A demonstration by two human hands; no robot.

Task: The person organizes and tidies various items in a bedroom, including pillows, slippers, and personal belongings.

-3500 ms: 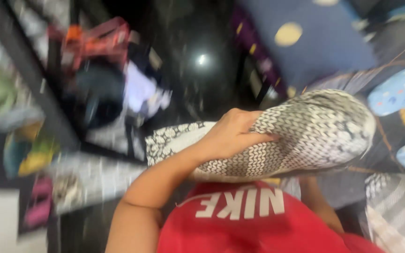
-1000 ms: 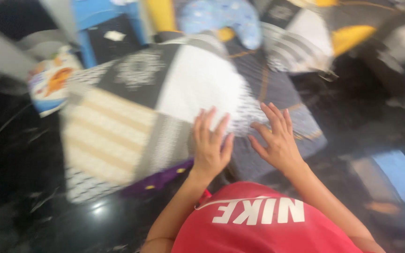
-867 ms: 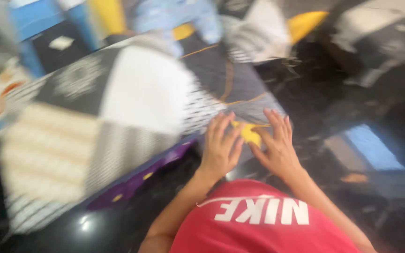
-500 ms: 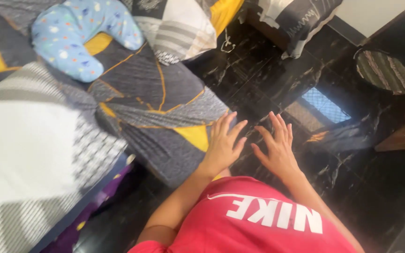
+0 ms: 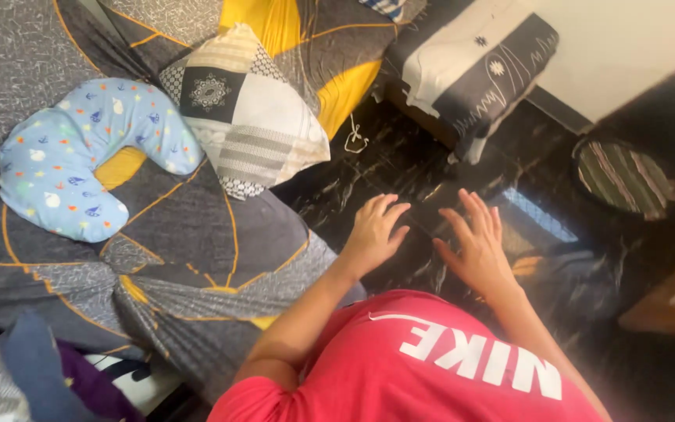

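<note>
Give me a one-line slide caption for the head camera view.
Both empty hands, left hand and right hand, spread open over the dark marble floor beside a grey-and-yellow bedsheet with pillows.

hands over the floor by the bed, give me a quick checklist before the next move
1. Left hand empty: ok, fingers spread, holding nothing.
2. Right hand empty: ok, open, palm down, holding nothing.
3. Hands apart from the bedsheet: ok, both hover over the dark floor past the bed corner.
4. Patterned pillow resting on the bed: ok, lying flat, one corner sticking out over the edge.
5. Blue curved pillow on the bed: ok, lying flat on the sheet.
6. Floor under the hands free of things: cannot tell, hands and glare cover part; a white cord lies near the bed.
</note>
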